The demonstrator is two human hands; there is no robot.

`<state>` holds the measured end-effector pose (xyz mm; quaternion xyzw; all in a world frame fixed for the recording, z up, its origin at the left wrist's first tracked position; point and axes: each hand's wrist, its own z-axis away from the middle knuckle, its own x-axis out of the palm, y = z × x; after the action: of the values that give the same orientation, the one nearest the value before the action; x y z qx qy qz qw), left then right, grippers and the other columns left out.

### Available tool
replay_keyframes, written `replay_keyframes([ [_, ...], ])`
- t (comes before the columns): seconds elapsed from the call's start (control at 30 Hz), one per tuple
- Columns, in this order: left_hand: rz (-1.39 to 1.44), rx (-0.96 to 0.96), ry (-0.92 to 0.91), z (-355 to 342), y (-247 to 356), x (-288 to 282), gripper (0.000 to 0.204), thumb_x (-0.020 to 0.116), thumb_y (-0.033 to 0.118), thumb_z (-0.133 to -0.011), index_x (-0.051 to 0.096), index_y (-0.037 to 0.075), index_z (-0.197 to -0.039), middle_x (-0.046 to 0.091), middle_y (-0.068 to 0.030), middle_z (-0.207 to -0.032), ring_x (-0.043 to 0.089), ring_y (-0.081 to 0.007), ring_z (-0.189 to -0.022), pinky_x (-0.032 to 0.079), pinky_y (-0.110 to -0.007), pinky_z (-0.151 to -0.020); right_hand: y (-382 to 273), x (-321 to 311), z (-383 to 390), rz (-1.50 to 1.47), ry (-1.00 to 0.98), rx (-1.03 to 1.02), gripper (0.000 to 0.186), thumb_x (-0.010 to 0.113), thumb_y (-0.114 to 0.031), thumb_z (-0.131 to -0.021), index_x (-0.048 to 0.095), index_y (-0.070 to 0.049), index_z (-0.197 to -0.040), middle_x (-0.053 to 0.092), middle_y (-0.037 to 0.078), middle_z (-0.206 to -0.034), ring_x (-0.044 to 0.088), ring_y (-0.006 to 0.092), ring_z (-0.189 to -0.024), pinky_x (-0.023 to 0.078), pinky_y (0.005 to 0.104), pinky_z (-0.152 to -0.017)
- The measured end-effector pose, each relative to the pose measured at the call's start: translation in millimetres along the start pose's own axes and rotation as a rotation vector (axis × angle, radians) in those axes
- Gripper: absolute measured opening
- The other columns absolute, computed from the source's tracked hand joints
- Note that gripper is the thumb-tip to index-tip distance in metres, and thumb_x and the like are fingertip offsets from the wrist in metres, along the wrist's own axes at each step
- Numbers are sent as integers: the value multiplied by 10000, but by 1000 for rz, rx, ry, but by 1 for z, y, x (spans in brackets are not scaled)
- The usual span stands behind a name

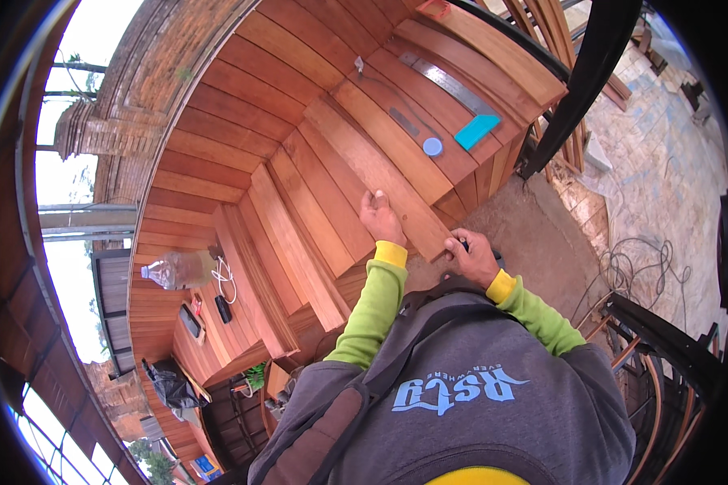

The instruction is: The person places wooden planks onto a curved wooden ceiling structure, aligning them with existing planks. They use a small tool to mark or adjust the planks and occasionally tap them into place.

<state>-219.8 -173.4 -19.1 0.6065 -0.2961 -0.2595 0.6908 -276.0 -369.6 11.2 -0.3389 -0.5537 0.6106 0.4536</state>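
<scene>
A long reddish-brown wooden board (367, 162) lies slantwise across the plank bench, its near end toward me. My left hand (380, 218) is closed at the board's left edge, thumb on top. By the near end, my right hand (475, 259) is closed around a small dark object whose kind I cannot make out, with its fingers touching the board's corner. Beyond the board rest a try square with a teal handle (477, 132), a round blue cap (433, 147) and a flat dark strip (404, 121).
Loose boards (299, 234) lie to the left. Farther left are a clear plastic bottle (178, 271), a white cable (225, 279) and a phone-like dark object (190, 321). A black metal post (570, 97) rises at the right. Tangled cable (643, 263) lies on the right-hand floor.
</scene>
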Motion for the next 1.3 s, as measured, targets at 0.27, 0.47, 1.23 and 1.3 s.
replay_keyframes([
  [0.27,44,-13,-22,5,7,5,310,533,95,-939,504,-113,-1168,602,-65,-937,537,-106,-829,444,-253,-744,8,-1,-1,-75,25,11,231,549,-186,-928,602,35,-889,592,41,-652,559,94,-627,451,257,-591],
  [0.47,16,-8,10,12,13,9,309,533,98,-941,506,-107,-1171,592,-43,-908,522,-93,-799,434,-240,-724,13,-2,2,-28,7,-1,248,543,-204,-929,609,33,-895,602,40,-654,568,98,-627,454,264,-595],
  [1.23,-1087,676,-547,81,84,-33,851,759,460,-724,395,4,-1343,400,-203,-1326,410,-343,-1200,405,-422,-957,13,1,1,-210,-12,186,248,595,-204,-917,613,41,-886,587,32,-656,559,84,-594,450,242,-554],
  [1.3,-1131,677,-614,89,88,-32,899,780,484,-668,407,5,-1332,396,-216,-1339,379,-378,-1231,353,-449,-1009,18,2,0,-212,-16,172,250,601,-209,-915,617,38,-877,588,33,-651,555,81,-587,448,241,-548],
])
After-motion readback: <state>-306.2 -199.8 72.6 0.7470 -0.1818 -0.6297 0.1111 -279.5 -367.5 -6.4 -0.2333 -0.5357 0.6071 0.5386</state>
